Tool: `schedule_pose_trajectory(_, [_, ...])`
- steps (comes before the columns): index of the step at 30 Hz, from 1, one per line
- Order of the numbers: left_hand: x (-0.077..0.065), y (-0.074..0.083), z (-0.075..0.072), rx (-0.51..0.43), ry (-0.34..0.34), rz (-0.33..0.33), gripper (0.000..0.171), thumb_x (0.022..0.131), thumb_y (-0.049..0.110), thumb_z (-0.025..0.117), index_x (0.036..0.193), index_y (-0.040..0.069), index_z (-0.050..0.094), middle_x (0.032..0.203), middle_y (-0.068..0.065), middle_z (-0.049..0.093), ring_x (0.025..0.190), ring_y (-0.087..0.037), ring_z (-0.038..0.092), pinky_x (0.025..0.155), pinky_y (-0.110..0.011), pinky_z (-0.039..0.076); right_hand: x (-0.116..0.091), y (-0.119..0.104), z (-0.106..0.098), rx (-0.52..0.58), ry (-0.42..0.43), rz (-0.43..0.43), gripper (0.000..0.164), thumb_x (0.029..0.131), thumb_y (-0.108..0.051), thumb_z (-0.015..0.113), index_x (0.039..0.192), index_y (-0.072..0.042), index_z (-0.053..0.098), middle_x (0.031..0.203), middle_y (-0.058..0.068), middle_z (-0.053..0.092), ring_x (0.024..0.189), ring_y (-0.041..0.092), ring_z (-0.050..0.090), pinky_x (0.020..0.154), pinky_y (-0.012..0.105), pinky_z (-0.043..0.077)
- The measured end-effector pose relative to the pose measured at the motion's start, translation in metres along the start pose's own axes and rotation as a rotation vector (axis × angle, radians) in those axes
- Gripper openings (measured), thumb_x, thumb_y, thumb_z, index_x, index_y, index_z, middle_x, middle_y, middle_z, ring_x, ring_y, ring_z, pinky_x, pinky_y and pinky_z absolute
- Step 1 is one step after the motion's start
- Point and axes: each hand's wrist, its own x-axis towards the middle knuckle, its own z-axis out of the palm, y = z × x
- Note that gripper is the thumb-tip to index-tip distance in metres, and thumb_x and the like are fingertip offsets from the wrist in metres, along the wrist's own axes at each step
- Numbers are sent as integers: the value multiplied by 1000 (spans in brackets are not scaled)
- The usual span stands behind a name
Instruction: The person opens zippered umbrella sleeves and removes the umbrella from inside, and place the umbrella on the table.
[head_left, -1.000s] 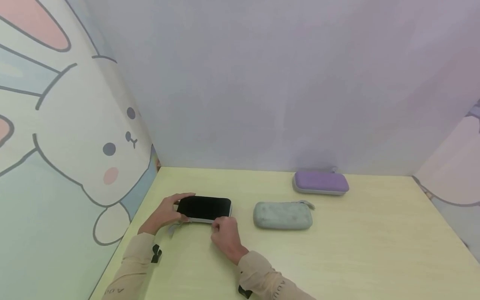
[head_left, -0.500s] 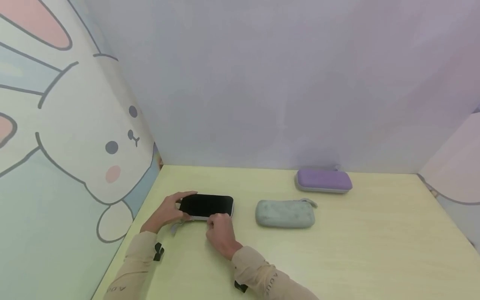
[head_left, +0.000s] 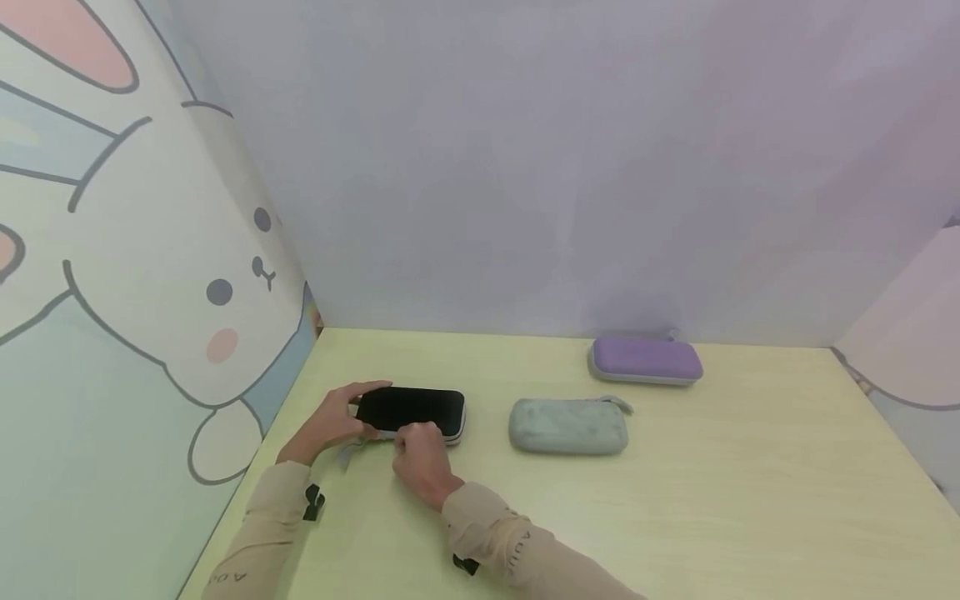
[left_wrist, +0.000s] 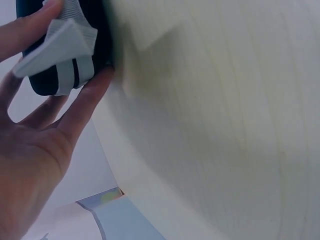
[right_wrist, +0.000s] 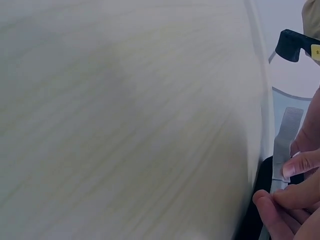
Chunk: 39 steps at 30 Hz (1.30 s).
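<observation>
A black zip case (head_left: pixel 412 408) with a grey zipper band lies on the left part of the table. My left hand (head_left: pixel 330 425) grips its left end, fingers at the far side and thumb at the near side. A grey fabric loop (left_wrist: pixel 65 47) hangs from that end, beside the thumb in the left wrist view. At the near long side, my right hand (head_left: pixel 423 462) has its fingers curled, and thumb and forefinger pinch at the zipper band (right_wrist: pixel 276 186). The zipper pull itself is hidden by these fingers.
A grey-green zip case (head_left: pixel 568 427) lies right of the black one. Farther back stands a purple case (head_left: pixel 647 360) near the back wall. A wall with a rabbit drawing (head_left: pixel 180 250) borders the table (head_left: pixel 750 483) on the left.
My right hand has slid leftward along the near side of the black case, uncovering its right front corner. My left hand keeps its hold on the left end.
</observation>
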Motion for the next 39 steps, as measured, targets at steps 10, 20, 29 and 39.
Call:
schedule_pose_trajectory(10, [-1,0,0,12,-3,5,74,65,3,79,134,17,54,136,-9,50,113,-39,50,86,-54,45,4,-6,10,-37,-26,-12,34,64,15,62,48,-12,49,52,-11,27,51,2,27,47,14,25])
schedule_pose_trajectory(20, [1,0,2,21,7,10,73,66,1,78,133,19,55,135,-10,51,111,-39,52,85,-51,47,5,-4,13,56,-36,-12,22,68,16,60,65,-4,69,58,-6,54,57,1,42,58,13,39])
schedule_pose_trajectory(29, [-6,-1,-1,35,5,117,79,64,2,85,135,12,52,135,-11,50,120,-36,48,92,-52,42,0,-2,1,134,-92,12,15,80,9,61,81,-1,73,78,3,69,70,5,59,66,15,46])
schedule_pose_trajectory(39, [-6,7,0,159,14,147,86,63,0,85,139,7,45,131,-17,45,122,-38,42,96,-54,38,-8,8,-41,118,-91,10,17,75,10,59,73,-2,71,71,1,67,63,2,56,61,16,46])
